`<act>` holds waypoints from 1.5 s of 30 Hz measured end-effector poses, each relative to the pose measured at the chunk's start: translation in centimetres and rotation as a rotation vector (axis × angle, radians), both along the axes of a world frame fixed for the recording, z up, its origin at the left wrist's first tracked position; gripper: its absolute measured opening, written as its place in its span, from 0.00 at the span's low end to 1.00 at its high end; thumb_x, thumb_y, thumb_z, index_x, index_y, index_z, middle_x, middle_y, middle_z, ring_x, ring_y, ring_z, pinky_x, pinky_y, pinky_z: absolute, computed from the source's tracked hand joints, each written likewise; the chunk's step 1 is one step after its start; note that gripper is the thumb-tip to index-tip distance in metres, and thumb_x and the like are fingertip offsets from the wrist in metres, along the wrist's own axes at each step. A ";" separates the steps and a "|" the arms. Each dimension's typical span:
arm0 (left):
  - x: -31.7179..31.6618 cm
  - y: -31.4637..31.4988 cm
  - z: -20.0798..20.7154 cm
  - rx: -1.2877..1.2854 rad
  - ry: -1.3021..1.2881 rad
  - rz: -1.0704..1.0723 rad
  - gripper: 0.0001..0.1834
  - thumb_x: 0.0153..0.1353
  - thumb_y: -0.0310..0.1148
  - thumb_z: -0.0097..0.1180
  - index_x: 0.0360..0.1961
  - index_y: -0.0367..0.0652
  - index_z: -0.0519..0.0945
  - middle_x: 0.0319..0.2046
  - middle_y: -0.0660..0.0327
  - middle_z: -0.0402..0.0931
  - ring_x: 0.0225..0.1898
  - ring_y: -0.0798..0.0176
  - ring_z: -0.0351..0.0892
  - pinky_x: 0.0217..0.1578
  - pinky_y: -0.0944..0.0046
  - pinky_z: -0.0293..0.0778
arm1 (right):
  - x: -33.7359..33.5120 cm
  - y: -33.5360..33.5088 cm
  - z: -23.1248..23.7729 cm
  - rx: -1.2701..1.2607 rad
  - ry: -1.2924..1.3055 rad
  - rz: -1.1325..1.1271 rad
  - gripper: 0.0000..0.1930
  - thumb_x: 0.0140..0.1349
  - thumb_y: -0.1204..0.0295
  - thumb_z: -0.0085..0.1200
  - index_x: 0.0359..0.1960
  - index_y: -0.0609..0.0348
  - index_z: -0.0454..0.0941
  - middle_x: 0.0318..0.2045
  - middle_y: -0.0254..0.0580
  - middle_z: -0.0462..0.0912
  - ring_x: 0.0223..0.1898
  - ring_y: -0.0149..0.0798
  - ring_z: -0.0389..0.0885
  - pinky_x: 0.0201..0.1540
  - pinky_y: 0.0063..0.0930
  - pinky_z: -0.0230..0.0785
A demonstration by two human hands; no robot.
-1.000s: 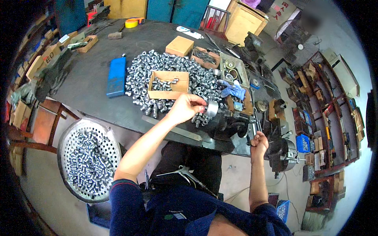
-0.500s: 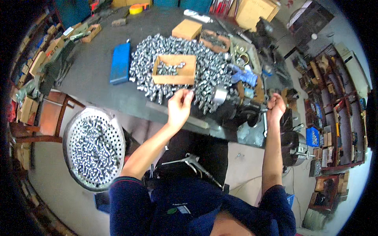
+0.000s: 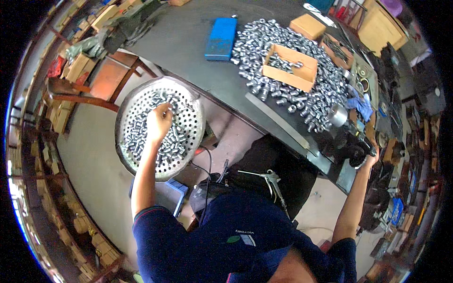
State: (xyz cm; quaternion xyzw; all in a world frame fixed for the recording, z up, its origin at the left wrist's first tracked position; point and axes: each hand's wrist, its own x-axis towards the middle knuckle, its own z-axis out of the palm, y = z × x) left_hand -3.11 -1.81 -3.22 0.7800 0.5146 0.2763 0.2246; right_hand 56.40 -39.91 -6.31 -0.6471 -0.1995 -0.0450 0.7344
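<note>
My left hand (image 3: 159,123) is over a round perforated metal pan (image 3: 194,127), among small shiny metal sleeves (image 3: 172,150). Its thumb and fingers are curled together; whatever they hold is too small to make out. At the bench's right end, my right hand (image 3: 372,154) is beside a dark bench machine (image 3: 347,146) with a silver cylindrical head (image 3: 337,114). Its fingers are mostly hidden, so its grip does not show.
On the dark bench (image 3: 184,52), a heap of metal sleeves (image 3: 264,40) surrounds an open cardboard box (image 3: 289,79). A blue box (image 3: 221,40) stands left of the heap, a blue cloth (image 3: 361,106) right. An air blow gun (image 3: 271,181) lies near my lap. Stocked shelves line both sides.
My left hand has moved from the bench heap, left and down to the pan. My right hand stays near the machine, shifted slightly. The whole view has swung toward the left.
</note>
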 end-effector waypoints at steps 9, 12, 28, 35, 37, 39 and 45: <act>-0.4 -1.5 -4.2 0.105 0.531 -0.315 0.06 0.42 0.34 0.55 0.23 0.44 0.76 0.20 0.53 0.74 0.26 0.50 0.75 0.28 0.55 0.71 | -6.3 -5.4 -0.7 0.103 0.533 0.031 0.10 0.56 0.70 0.40 0.35 0.60 0.71 0.25 0.33 0.71 0.20 0.27 0.66 0.19 0.17 0.60; 0.0 0.0 -4.2 0.037 0.759 -0.422 0.08 0.44 0.37 0.53 0.20 0.44 0.75 0.20 0.52 0.74 0.26 0.50 0.75 0.28 0.54 0.71 | -8.8 -3.5 1.2 0.156 0.546 -0.148 0.08 0.57 0.69 0.41 0.31 0.59 0.71 0.17 0.26 0.61 0.13 0.21 0.52 0.14 0.13 0.45; 23.1 -7.6 6.8 -0.914 -0.796 -0.935 0.08 0.51 0.19 0.49 0.34 0.31 0.71 0.27 0.56 0.73 0.28 0.64 0.75 0.34 0.69 0.71 | -10.6 -2.8 3.9 0.260 0.662 -0.037 0.07 0.50 0.77 0.37 0.30 0.62 0.66 0.16 0.28 0.61 0.12 0.22 0.52 0.12 0.15 0.43; 32.2 -11.0 6.9 -0.961 -0.861 -0.983 0.06 0.54 0.22 0.47 0.32 0.29 0.71 0.23 0.56 0.73 0.19 0.67 0.75 0.23 0.72 0.69 | -10.3 -2.9 3.2 0.273 0.679 -0.034 0.08 0.50 0.76 0.36 0.30 0.62 0.67 0.18 0.30 0.65 0.12 0.21 0.53 0.12 0.12 0.44; 32.3 -10.8 6.5 -0.970 -0.834 -1.011 0.06 0.53 0.22 0.48 0.32 0.29 0.71 0.23 0.56 0.73 0.19 0.66 0.75 0.24 0.72 0.69 | -10.6 -2.9 3.5 0.235 0.628 -0.041 0.08 0.49 0.76 0.36 0.30 0.62 0.67 0.18 0.30 0.65 0.12 0.21 0.52 0.12 0.11 0.44; 32.1 -10.7 6.5 -0.988 -0.804 -1.026 0.07 0.53 0.22 0.49 0.33 0.29 0.71 0.22 0.55 0.73 0.20 0.65 0.75 0.25 0.70 0.70 | -11.3 -2.3 4.0 0.205 0.607 -0.078 0.09 0.49 0.76 0.36 0.30 0.63 0.68 0.18 0.30 0.65 0.12 0.21 0.52 0.13 0.12 0.44; 32.3 -10.5 7.3 -0.934 -0.818 -1.052 0.06 0.52 0.22 0.49 0.32 0.31 0.72 0.23 0.57 0.73 0.21 0.66 0.75 0.26 0.72 0.69 | -11.3 -3.2 3.3 0.260 0.602 -0.088 0.09 0.53 0.75 0.37 0.32 0.66 0.68 0.18 0.31 0.66 0.13 0.20 0.54 0.13 0.12 0.45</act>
